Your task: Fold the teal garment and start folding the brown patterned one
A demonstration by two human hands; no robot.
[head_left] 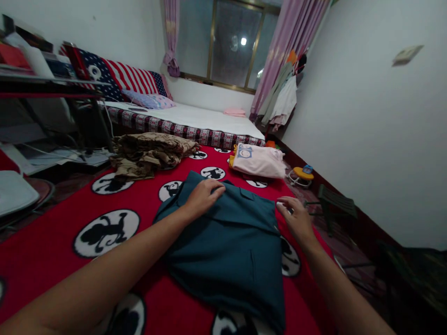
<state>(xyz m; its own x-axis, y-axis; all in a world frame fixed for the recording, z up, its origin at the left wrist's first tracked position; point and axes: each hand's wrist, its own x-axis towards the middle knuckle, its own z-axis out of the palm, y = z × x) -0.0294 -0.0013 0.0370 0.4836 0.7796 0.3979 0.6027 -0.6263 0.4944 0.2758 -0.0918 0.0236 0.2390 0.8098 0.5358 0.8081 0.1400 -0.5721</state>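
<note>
Nearest the camera, two bare forearms reached forward over a red blanket [52, 251] printed with white discs bearing black cartoon figures, which covered most of the near scene. Beyond it, at the far end under a window [226, 44], lay a bed [209, 118] with a pale sheet and a patterned edge, a stars-and-stripes cloth [129, 77] propped at its left head end. Pink curtains [296, 28] hung either side of the window, and clothes hung against the right wall.

On the blanket, in the middle and close to the person, lay a folded teal garment [230, 246], flat, its far edge by the hands. The left hand [204, 195] rested palm down on the garment's far left corner, fingers spread and lightly bent, pressing rather than gripping. The right hand [295, 216] lay at the garment's far right edge, fingers loosely open and curved, touching the cloth's border; whether it pinched any fabric could not be told.

Farther off, to the left, sat a heap of tan clothing [150, 151]; to the right, a folded pink garment [260, 160] with a blue print. A small yellow toy [301, 174] stood just beyond the blanket's right edge.
</note>
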